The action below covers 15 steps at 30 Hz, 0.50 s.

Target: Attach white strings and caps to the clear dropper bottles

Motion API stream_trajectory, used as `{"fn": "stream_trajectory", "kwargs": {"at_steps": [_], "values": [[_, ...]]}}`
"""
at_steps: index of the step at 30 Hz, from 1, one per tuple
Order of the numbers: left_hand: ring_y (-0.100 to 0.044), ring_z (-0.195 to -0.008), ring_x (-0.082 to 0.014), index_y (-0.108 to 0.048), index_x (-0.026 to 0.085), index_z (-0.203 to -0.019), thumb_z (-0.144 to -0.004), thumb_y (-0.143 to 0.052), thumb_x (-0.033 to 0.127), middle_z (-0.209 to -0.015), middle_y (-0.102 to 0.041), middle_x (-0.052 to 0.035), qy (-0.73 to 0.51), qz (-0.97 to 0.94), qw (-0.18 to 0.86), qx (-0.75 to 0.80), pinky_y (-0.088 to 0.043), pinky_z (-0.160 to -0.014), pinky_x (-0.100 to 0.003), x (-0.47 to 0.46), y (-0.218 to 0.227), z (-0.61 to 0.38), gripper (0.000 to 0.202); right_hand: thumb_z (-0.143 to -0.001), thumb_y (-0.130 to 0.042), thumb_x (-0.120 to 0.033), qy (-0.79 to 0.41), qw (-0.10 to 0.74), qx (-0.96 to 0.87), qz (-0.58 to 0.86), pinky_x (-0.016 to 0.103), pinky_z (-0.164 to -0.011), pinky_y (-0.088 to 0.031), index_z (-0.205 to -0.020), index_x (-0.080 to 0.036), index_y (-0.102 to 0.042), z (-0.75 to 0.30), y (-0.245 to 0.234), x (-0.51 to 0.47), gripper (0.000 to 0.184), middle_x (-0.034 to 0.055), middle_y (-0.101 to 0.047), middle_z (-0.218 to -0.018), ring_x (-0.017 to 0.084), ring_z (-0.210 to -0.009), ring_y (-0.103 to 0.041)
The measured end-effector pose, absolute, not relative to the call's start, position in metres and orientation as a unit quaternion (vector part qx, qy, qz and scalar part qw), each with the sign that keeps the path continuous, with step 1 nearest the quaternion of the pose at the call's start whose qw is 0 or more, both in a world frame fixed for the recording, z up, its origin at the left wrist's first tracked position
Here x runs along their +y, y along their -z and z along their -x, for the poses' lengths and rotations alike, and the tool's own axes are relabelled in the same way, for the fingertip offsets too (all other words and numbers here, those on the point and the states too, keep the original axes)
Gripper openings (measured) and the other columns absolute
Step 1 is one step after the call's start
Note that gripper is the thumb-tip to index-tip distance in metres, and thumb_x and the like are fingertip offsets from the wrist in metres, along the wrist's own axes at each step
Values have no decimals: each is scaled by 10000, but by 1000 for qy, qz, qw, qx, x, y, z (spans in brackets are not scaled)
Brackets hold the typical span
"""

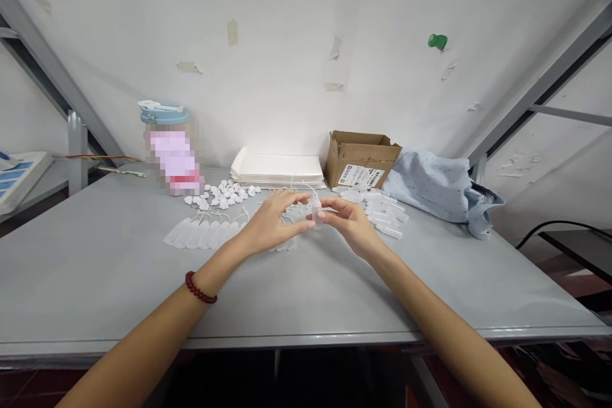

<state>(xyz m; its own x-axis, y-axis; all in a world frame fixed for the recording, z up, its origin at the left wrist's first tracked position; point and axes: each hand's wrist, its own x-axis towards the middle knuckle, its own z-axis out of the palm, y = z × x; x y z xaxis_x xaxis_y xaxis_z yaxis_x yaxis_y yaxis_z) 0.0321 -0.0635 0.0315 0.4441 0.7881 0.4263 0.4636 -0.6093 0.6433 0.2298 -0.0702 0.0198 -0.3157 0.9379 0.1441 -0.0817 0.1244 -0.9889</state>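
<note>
My right hand point(351, 222) pinches a small translucent plastic sleeve point(316, 211) between thumb and fingers, above the table's middle. A thin white cord rises from the sleeve's top. My left hand point(272, 220) reaches in from the other side with thumb and fingers apart; its thumb tip is close to the sleeve's lower end, and I cannot tell if it touches. Under and left of that hand lies a row of similar translucent sleeves with white cords point(205, 233), partly hidden by the hand. More clear plastic sleeves point(382, 213) are piled to the right of my right hand.
Small white pieces point(224, 193) lie scattered at the back left, before a blue-lidded container point(165, 115). A stack of white sheets point(280, 169), an open cardboard box point(361, 162) and a light blue cloth point(433, 188) stand along the wall. The grey table point(306, 306) ends at its front edge.
</note>
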Motion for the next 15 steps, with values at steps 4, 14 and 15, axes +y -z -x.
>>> {"fn": "stream_trajectory", "kwargs": {"at_steps": [4,14,15], "values": [[-469,-1133,-276,-508,184,-1225,-733,-728,350,-1233,-573,-108,-364,-864,109,330,-419,-959,-439,-63,-20,-38,564,-733,-725,-307,-643,446,-535,319,362,-818,-494,-976,-209,-693,-227,-20,-71,263,51,-678,-988,209,-885,-674],[-445,-1092,-284,-525,159,-1167,-764,-685,313,-1149,-583,-114,-372,-874,18,311,-439,-917,-440,-63,-14,-43,460,-737,-732,-302,-694,423,-489,319,334,-827,-487,-951,-185,-695,-224,-17,-69,247,58,-700,-911,214,-912,-670],[-445,-1093,-285,-528,161,-1164,-764,-685,308,-1146,-583,-113,-372,-875,16,311,-439,-916,-441,-63,-14,-43,454,-752,-719,-328,-693,424,-490,316,328,-811,-489,-933,-183,-698,-224,-16,-69,233,59,-698,-903,215,-912,-669]]}}
